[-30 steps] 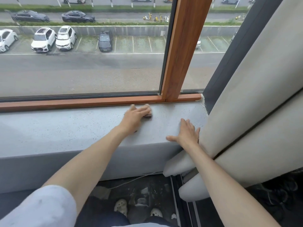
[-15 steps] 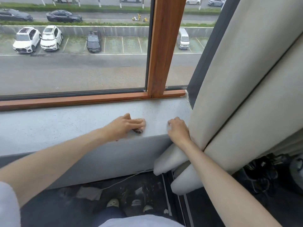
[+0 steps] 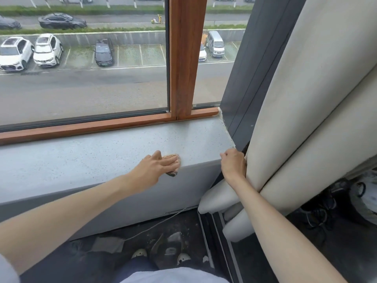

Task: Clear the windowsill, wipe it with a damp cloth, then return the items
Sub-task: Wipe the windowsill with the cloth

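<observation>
A grey speckled windowsill runs below a wood-framed window. My left hand lies flat with straight fingers on a small brownish cloth, pressing it on the sill's front edge, where the cloth hangs slightly over. My right hand is at the sill's right front corner, fingers curled against the edge of a cream curtain, holding it aside. Most of the cloth is hidden under my fingers.
The wooden window frame stands at the sill's back. A dark grey wall panel closes the right end. Below are a dark floor, a thin white cable, my shoes and dark clutter at right.
My left hand has slid the cloth from the back of the sill toward its front edge. My right hand went from lying flat on the sill to curling against the curtain.
</observation>
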A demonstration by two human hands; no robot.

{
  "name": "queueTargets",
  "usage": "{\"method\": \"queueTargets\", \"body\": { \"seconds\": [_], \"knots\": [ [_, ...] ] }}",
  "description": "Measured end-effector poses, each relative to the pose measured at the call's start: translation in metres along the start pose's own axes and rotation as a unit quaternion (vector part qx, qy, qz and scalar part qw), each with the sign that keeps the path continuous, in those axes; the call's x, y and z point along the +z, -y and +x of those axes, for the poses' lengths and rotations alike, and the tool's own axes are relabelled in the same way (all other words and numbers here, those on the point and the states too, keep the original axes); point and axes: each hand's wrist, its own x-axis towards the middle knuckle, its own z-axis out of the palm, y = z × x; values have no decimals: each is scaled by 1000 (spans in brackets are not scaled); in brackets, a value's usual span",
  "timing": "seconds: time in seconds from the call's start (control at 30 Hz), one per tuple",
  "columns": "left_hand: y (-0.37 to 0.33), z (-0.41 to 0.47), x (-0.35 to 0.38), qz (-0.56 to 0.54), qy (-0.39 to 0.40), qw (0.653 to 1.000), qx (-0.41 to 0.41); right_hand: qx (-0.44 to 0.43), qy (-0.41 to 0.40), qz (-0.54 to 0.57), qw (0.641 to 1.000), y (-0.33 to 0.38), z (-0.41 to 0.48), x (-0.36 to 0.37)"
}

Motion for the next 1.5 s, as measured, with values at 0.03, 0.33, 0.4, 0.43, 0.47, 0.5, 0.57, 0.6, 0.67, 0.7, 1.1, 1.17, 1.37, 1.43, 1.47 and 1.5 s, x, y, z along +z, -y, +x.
{"method": "queueTargets", "body": {
  "seconds": [0.03, 0.33, 0.4, 0.43, 0.47, 0.5, 0.57, 0.6, 0.67, 0.7, 1.1, 1.17, 1.37, 1.43, 1.47, 1.5],
  "knots": [
    [0, 1, 0, 3, -4, 1000, -3, 4, -5, -13, 1000, 1, -3, -1],
    [-22, 66, 12, 6, 17, 1000, -4, -47, -31, -83, 995, -2, -3, 4],
    [-1, 42, 5, -1, 29, 1000, 10, -45, -39, -70, 996, -1, 1, 1],
    [7, 31, 1, -4, 31, 999, 13, -41, -38, -61, 997, -1, 2, -1],
    [12, 23, -2, -6, 32, 999, 17, -39, -36, -51, 997, -2, 2, -3],
    [14, 22, -3, -5, 33, 999, 18, -35, -37, -41, 998, -4, 2, -4],
    [7, 33, -1, -8, 31, 999, 20, -29, -32, -41, 998, -7, -2, -6],
    [1, 47, 3, -12, 32, 999, 24, -24, -29, -46, 998, -10, -5, -8],
    [-18, 83, 10, -18, 41, 999, 25, -13, -12, -12, 1000, -15, -11, -16],
    [-27, 102, 13, -19, 46, 999, 20, -11, 5, 3, 1000, -17, -13, -20],
    [-67, 115, 13, 67, 33, 996, -46, -46, -60, -170, 982, -3, -19, 11],
    [-43, 77, 10, 72, 34, 994, -71, -84, -88, -159, 980, 16, -18, 26],
    [43, -63, -16, 81, -4, 936, -342, -160, -68, -136, 975, 76, -21, 58],
    [47, -74, -21, 74, 8, 893, -443, -172, -42, -140, 974, 89, -28, 66],
    [36, -59, -20, 77, 6, 868, -490, -172, -31, -141, 974, 89, -28, 67],
    [22, -41, -22, 75, 12, 849, -522, -173, -21, -143, 974, 90, -29, 69]
  ]
}}
